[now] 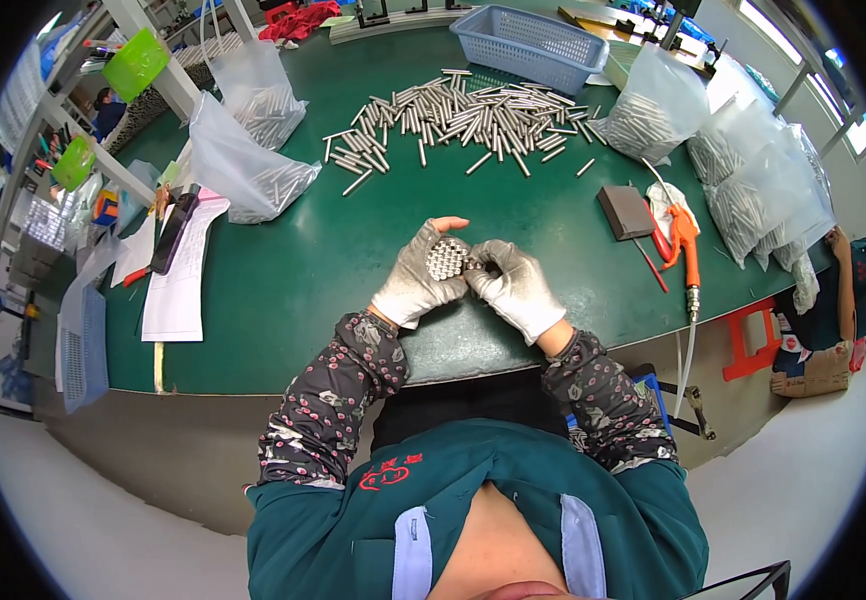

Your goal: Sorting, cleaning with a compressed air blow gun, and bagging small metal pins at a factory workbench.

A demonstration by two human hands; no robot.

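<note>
My left hand, in a grey-white glove, grips a bundle of short metal rods seen end-on, held just above the green table. My right hand, also gloved, touches the right side of the same bundle with its fingertips closed on it. A large loose pile of the same metal rods lies spread across the table farther away, well apart from both hands.
Clear plastic bags of rods stand at the left, with more bags at the right. A blue basket sits at the back. An orange air gun, a dark block and papers lie on the table.
</note>
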